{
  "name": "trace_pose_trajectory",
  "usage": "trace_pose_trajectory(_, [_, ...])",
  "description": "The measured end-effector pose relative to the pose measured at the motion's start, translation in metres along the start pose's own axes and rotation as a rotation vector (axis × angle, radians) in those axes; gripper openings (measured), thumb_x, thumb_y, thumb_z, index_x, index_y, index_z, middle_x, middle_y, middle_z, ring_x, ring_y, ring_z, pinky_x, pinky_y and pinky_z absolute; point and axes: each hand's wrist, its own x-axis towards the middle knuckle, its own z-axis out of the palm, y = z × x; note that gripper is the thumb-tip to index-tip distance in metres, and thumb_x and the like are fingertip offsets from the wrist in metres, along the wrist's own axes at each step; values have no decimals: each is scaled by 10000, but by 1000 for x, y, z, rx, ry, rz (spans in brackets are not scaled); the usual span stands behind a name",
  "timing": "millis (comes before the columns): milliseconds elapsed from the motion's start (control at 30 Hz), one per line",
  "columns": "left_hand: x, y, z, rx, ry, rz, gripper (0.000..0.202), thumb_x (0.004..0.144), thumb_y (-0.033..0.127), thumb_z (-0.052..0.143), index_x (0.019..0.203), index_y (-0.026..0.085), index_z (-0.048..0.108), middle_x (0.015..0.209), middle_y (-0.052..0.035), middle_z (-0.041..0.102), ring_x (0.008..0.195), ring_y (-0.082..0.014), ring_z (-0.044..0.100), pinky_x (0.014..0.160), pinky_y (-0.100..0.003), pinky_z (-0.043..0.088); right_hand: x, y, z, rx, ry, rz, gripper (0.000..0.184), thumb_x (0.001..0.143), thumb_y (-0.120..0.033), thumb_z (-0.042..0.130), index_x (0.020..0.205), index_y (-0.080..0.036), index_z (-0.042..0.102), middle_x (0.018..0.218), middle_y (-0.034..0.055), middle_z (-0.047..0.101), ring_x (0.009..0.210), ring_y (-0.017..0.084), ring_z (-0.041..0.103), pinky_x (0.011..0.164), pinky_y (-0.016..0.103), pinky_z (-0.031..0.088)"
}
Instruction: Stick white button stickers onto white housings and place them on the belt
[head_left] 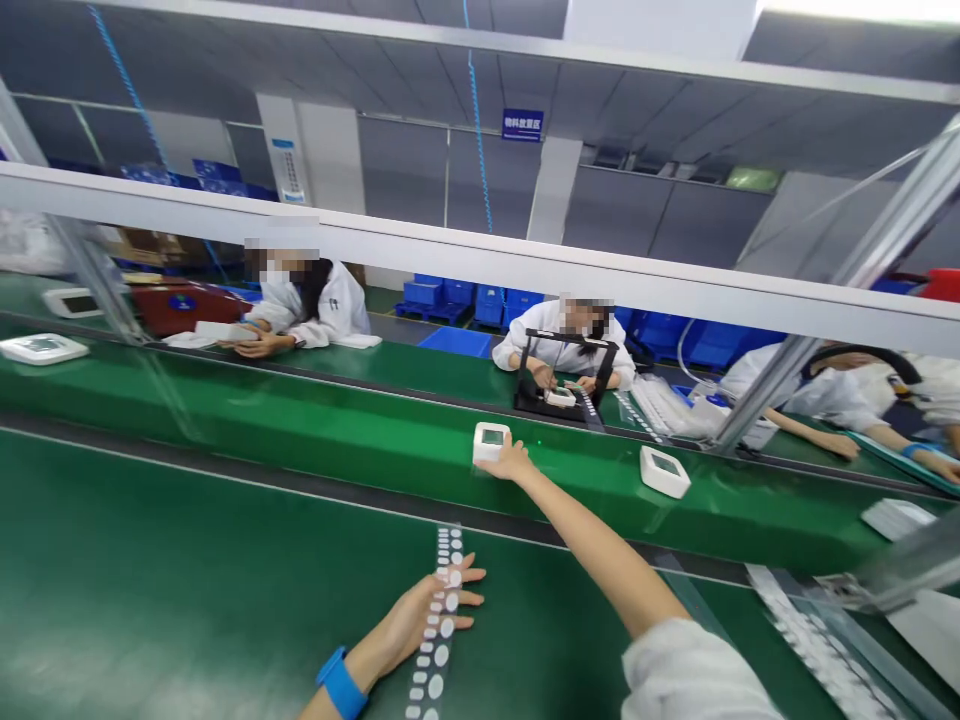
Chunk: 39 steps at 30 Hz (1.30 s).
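My right hand (pixel 511 458) reaches forward to the green belt, its fingers gripping the near right edge of a white square device with a small grey screen (pixel 489 436). My left hand (pixel 420 615), a blue band on its wrist, is low over the near green work surface with its fingers stretched out and apart. A clear strip of white round and oblong stickers (pixel 440 655) runs lengthwise across those fingers, seemingly on top of them. Farther right on the belt sits a second white device (pixel 664 472).
More sticker strips (pixel 817 640) lie on the near surface at right. A white device (pixel 43 348) rests at far left. Across the belt, co-workers in white sit, one behind a black frame fixture (pixel 564 375). A metal rail (pixel 480 245) and post (pixel 780 375) cross the view.
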Motion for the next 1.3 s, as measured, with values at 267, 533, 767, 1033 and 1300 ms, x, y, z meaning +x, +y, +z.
trace_pose_trajectory(267, [-7, 4, -9, 93, 39, 129, 634, 705, 263, 752, 1294, 276, 518, 1247, -74, 599, 1058, -242, 606, 883, -359, 475, 37, -19, 5, 10, -6, 7, 898, 808, -454, 615, 1476, -93, 135, 1390, 253, 351, 1280, 381, 366, 952, 521, 373])
trace_pose_trajectory(533, [-4, 8, -1, 146, 221, 151, 402, 765, 506, 710, 951, 164, 608, 763, -5, 645, 656, -146, 631, 526, -198, 429, -99, 83, -10, -70, -165, -683, 1216, 456, -148, 801, 1501, -170, 181, 1464, 160, 330, 1375, 331, 248, 1132, 472, 167])
trace_pose_trajectory(767, [-9, -9, 34, 201, 176, 63, 482, 675, 525, 764, 938, 147, 620, 779, -33, 688, 643, -176, 666, 522, -226, 457, -169, 142, 11, -493, -4, -1126, 581, 853, 40, 508, 1268, -366, 517, 1435, 17, 465, 1372, 220, 352, 1132, 505, 256])
trace_pose_trajectory(1033, [-21, -38, 85, 90, 189, -23, 560, 653, 553, 766, 1008, 182, 542, 843, -49, 718, 743, -222, 714, 662, -307, 553, -218, 149, 29, -225, 443, -787, 518, 825, 49, 459, 1280, -193, 514, 1428, 153, 447, 1335, 311, 392, 1026, 519, 416])
trace_pose_trajectory(1300, [-29, -56, 110, 88, 143, -60, 539, 671, 598, 740, 971, 186, 565, 771, -9, 686, 725, -221, 711, 680, -332, 578, -251, 103, 101, 616, 495, -611, 123, 906, -138, 551, 953, -219, 632, 1013, 78, 610, 956, 201, 606, 815, 322, 515])
